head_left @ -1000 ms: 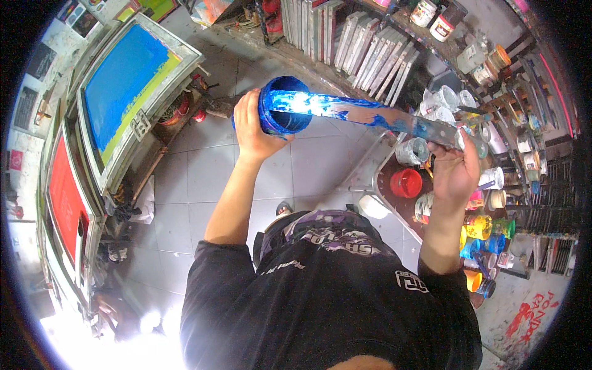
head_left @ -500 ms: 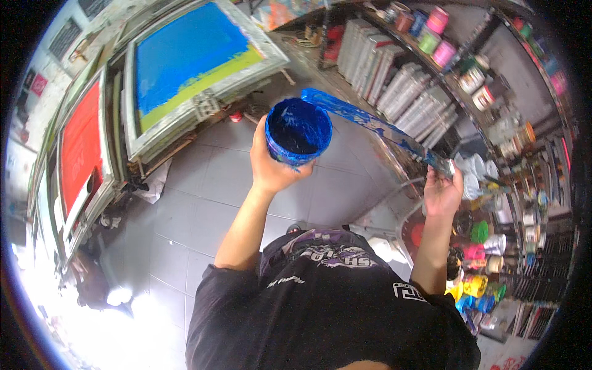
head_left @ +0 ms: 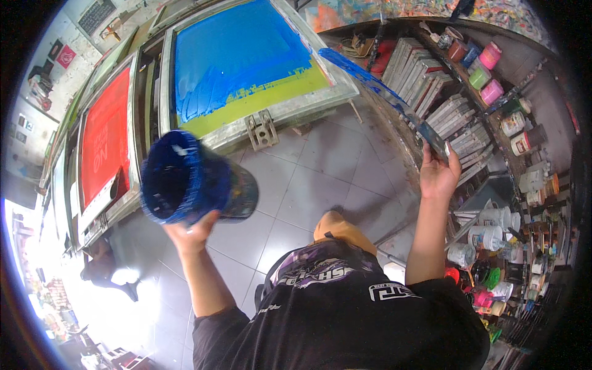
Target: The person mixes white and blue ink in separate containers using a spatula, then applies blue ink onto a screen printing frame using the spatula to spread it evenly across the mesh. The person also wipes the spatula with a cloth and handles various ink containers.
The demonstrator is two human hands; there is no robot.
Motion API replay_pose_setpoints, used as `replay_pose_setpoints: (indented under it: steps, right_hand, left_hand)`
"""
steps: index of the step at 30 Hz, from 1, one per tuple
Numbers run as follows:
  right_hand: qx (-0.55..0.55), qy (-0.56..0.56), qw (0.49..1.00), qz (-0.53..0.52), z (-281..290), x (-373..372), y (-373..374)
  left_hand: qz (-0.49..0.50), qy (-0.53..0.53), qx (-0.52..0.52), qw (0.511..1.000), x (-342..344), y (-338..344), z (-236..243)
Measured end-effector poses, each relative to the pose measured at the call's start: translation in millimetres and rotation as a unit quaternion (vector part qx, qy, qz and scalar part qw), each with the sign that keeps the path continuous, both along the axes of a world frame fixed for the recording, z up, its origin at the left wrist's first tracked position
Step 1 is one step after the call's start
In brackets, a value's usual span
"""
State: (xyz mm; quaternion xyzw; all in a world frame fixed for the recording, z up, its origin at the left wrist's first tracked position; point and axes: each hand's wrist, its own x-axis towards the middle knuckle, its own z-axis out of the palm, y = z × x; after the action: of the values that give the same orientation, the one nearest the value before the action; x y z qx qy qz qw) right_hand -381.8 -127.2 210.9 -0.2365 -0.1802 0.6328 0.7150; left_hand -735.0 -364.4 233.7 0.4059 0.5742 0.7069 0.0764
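Note:
My left hand (head_left: 192,233) grips a round tub (head_left: 237,188) from below, its rim and inside coated in dark blue ink. The tub is tipped over to the left, so its mouth faces left. Between the thumb and fingers of my right hand (head_left: 440,172) is the end of a long, flat ink spatula (head_left: 394,102), smeared with blue along its far part. Its blue tip points up and left, near the corner of a screen printing frame (head_left: 345,92). Blue ink (head_left: 240,58) covers most of that frame's mesh, with a yellow-green strip along the near side.
Left of the blue screen lies another frame with red mesh (head_left: 106,139). A metal hinge clamp (head_left: 263,131) sticks out from the blue frame's near edge. On the right, shelves hold stacked screens (head_left: 425,77), pink ink tubs (head_left: 491,92) and several white tubs (head_left: 487,237). Grey floor tiles (head_left: 308,191) lie below.
The tub has moved left and down and tipped from upright to leaning left. The spatula has come away from the tub's rim. My view has shifted, bringing the blue screen closer.

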Motion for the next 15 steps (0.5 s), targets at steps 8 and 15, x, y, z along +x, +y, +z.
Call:
replay_pose_setpoints:
  steps: [8, 15]
  right_hand:
    - [0.031, -0.058, 0.993, 0.100, -5, -72, 87]
    - [0.016, -0.049, 0.970, 0.238, -3, -151, 142]
  left_hand:
    - [0.234, 0.047, 0.040, 0.970, -107, -15, 21]
    - [0.322, 0.197, 0.012, 0.926, -187, -52, 13]
